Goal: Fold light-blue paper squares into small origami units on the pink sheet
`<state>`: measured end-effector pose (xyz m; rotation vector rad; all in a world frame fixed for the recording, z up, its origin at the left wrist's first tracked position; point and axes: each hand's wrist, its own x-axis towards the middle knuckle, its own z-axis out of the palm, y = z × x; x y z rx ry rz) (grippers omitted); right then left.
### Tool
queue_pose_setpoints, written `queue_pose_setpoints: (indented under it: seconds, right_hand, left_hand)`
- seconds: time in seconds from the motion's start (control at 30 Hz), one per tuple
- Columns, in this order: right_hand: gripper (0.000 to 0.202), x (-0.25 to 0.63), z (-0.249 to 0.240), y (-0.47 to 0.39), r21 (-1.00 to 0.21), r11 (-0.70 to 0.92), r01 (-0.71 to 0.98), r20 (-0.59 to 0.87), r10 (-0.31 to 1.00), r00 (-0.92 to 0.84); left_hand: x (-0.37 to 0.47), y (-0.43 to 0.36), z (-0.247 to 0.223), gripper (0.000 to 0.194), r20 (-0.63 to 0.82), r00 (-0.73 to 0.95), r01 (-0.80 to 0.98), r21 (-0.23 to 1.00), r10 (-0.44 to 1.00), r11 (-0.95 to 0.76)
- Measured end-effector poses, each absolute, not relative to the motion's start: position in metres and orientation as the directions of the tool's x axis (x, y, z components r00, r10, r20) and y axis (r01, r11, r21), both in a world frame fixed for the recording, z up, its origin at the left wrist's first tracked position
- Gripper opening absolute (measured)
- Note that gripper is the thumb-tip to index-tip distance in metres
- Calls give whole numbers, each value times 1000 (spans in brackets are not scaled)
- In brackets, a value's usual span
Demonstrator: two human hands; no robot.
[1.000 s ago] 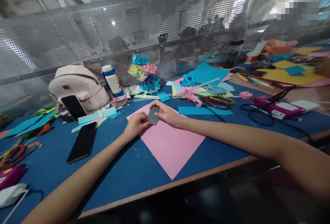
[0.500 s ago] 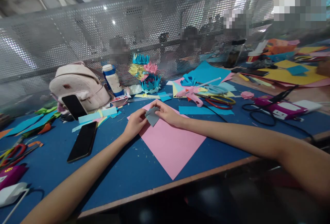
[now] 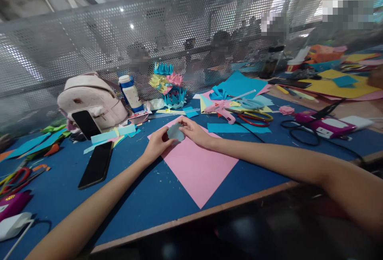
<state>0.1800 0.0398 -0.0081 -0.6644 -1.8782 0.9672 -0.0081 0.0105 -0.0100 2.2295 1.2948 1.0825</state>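
Note:
A small piece of light blue-grey paper (image 3: 176, 132) is held up between my two hands. My left hand (image 3: 158, 143) grips its left side, thumb below and fingers above. On the other side my right hand (image 3: 196, 133) pinches its right edge. Beneath both hands a large sheet of pink paper (image 3: 202, 172) lies turned cornerwise on the blue table (image 3: 143, 208). Part of the small paper's edges is hidden by my fingers.
A black phone (image 3: 96, 165) lies left of my hands, before a pale backpack (image 3: 91, 102) and a bottle (image 3: 131, 92). Folded paper flowers (image 3: 172, 86) stand behind. To the right are a pink glue gun (image 3: 221, 109), scissors (image 3: 254, 118) and a purple device with cables (image 3: 324, 124).
The small blue-grey paper has been turned and spread between my fingers; its lower point no longer hangs down. My left thumb and fingers have parted a little. The pink sheet has stayed put.

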Motion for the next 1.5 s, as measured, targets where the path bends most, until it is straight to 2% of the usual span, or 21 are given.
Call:
queue_pose_setpoints:
  seconds: [0.13, 0.3, 0.47, 0.6, 0.7, 0.83, 0.97, 1.23, 1.37, 1.5]
  right_hand:
    - [30, 180, -3, 31, -780, 624, 54, 520, 693, -500]
    - [52, 178, -6, 25, -621, 773, 132, 565, 558, -608]
    - [48, 179, -15, 32, -515, 817, 260, 541, 545, -641]
    - [45, 179, -21, 38, -495, 799, 341, 523, 588, -618]
    - [52, 179, -19, 36, -498, 794, 348, 530, 597, -602]
    - [59, 180, -11, 28, -405, 856, 323, 588, 514, -625]
    - [57, 179, -9, 25, -308, 887, 346, 560, 462, -687]
    - [56, 179, -14, 27, -328, 844, 424, 564, 535, -629]
    - [54, 180, -16, 27, -423, 802, 423, 540, 597, -593]
    - [53, 180, -16, 29, -587, 755, 293, 510, 626, -591]
  left_hand:
    - [-10, 11, -11, 21, 464, 269, 593, 611, 844, -525]
    - [-9, 13, -12, 17, 473, 298, 588, 593, 829, -550]
    - [-9, 15, -14, 20, 477, 311, 603, 569, 822, -558]
    - [-10, 15, -14, 22, 478, 316, 611, 558, 819, -562]
    - [-10, 15, -14, 21, 479, 316, 615, 554, 819, -561]
    - [-11, 16, -15, 15, 473, 315, 616, 558, 823, -556]
    - [-11, 16, -15, 12, 477, 316, 616, 555, 820, -560]
    - [-11, 15, -14, 6, 495, 305, 612, 553, 814, -566]
    - [-10, 14, -14, 9, 495, 309, 590, 569, 812, -572]
    - [-9, 10, -10, 34, 492, 330, 551, 593, 806, -587]
